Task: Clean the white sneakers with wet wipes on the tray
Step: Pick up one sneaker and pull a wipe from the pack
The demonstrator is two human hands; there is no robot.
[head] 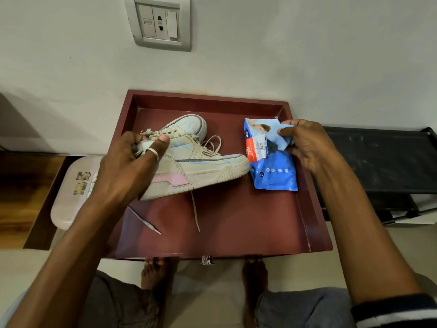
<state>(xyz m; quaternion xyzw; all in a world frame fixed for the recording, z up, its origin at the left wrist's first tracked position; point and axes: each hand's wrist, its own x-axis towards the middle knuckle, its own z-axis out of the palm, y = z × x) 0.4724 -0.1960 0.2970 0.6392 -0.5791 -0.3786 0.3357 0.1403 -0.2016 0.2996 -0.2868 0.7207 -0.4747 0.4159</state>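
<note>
Two off-white sneakers with blue marks lie in a dark red tray (236, 237). My left hand (132, 166) grips the near sneaker (203, 169) at its tongue and collar and holds it tilted, toe to the right, laces dangling onto the tray. The second sneaker (186, 126) lies behind it. A blue pack of wet wipes (272, 166) rests at the tray's right side. My right hand (307, 143) pinches the flap at the top of the pack.
A pale pink lidded box (68, 195) lies left of the tray. A black rack (383, 162) stands to the right. The wall with a socket plate (160, 22) is right behind the tray. My bare feet (156, 273) are at the tray's front edge.
</note>
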